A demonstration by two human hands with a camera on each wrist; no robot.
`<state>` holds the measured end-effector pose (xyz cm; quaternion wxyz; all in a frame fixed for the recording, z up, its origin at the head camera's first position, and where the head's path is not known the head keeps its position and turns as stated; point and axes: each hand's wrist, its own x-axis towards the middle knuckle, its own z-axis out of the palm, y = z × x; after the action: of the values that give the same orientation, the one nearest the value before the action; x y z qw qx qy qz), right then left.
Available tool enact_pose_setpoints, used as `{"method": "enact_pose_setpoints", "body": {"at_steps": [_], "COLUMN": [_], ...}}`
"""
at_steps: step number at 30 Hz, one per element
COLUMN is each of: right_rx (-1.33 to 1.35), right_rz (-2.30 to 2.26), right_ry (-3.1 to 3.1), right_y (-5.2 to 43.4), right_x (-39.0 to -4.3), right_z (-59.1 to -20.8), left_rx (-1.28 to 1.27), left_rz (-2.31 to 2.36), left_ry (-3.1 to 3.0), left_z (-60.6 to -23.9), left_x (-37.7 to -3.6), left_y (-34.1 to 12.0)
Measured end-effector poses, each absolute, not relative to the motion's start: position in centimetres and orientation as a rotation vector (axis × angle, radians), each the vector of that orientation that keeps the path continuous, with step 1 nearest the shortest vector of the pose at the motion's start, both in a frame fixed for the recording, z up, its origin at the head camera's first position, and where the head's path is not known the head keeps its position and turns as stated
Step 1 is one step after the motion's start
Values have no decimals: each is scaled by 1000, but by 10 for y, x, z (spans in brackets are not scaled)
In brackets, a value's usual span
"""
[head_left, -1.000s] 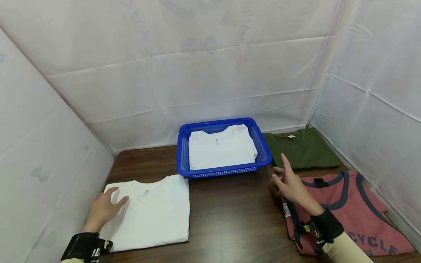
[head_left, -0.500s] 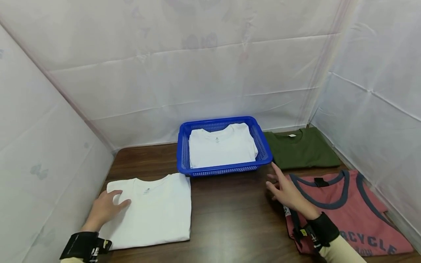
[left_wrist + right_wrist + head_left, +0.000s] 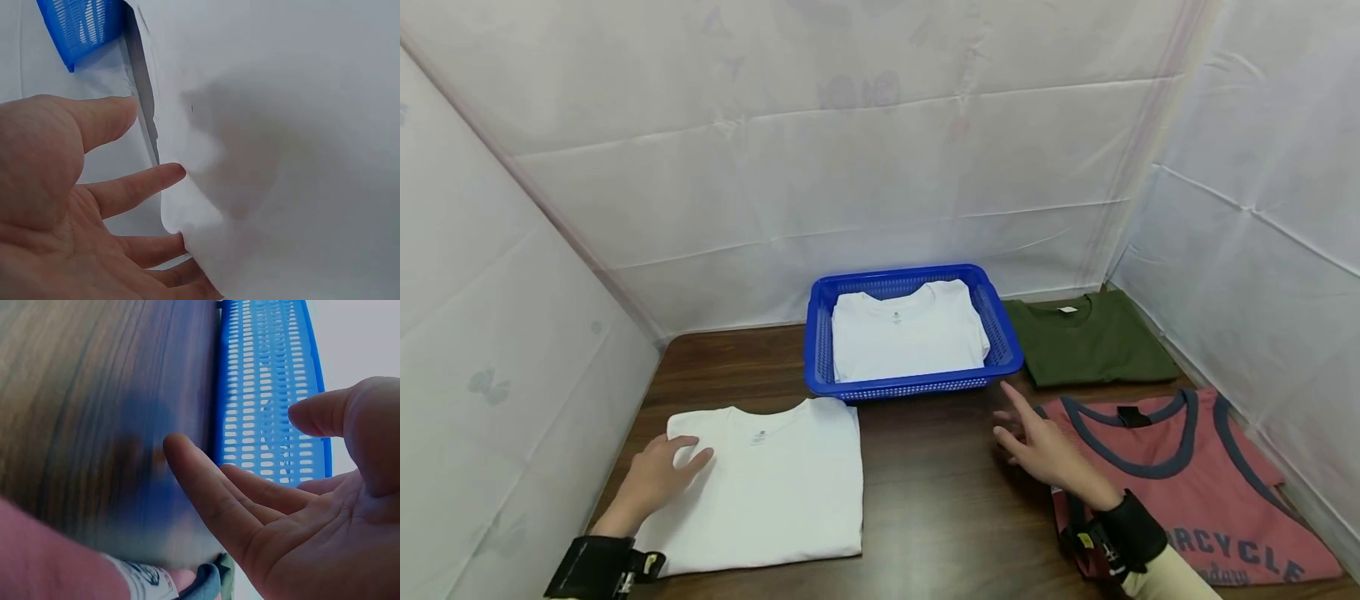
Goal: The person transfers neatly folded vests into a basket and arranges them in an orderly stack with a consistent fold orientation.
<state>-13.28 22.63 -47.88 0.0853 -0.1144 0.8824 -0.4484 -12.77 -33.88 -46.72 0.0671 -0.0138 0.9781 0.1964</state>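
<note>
A folded white T-shirt [image 3: 775,500] lies on the left of the table. My left hand [image 3: 662,475] is at its left edge; in the left wrist view the fingertips [image 3: 174,172] touch the white cloth, thumb held apart. Over the wood right of centre hovers my right hand [image 3: 1045,446], fingers spread, holding nothing. It is just in front of the blue plastic basket [image 3: 917,387], in which another folded white T-shirt [image 3: 902,342] lies. The right forearm passes above the left part of a folded pink T-shirt [image 3: 1180,508] with dark blue trim.
A folded dark green T-shirt [image 3: 1086,354] lies right of the basket, behind the pink one. White sheeting [image 3: 880,183] walls the back and both sides. Bare brown table [image 3: 925,483] shows between the white and pink shirts.
The white T-shirt on the table has slid right, with my left hand following along its left edge. My right hand has moved left, away from the pink shirt.
</note>
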Motion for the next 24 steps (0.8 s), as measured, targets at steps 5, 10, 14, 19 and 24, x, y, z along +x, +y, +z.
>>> {"method": "enact_pose_setpoints", "body": {"at_steps": [5, 10, 14, 19, 24], "right_rx": [-354, -361, -371, -385, -415], "right_rz": [-1347, -1369, -1367, -1338, -1333], "right_ry": [2589, 2582, 2603, 2618, 2633], "right_y": [223, 220, 220, 219, 219], "right_x": [-130, -128, -127, -125, -123], "right_z": [-480, -480, -481, -483, -486], "left_rx": [31, 40, 32, 38, 42], "left_rz": [616, 632, 662, 691, 712], "left_ry": [2967, 2939, 2889, 2856, 2849], "left_z": [-467, -463, -462, -463, -463], "left_x": [-121, -117, -117, -118, -121], "left_y": [-327, -318, -312, -307, -297]}}
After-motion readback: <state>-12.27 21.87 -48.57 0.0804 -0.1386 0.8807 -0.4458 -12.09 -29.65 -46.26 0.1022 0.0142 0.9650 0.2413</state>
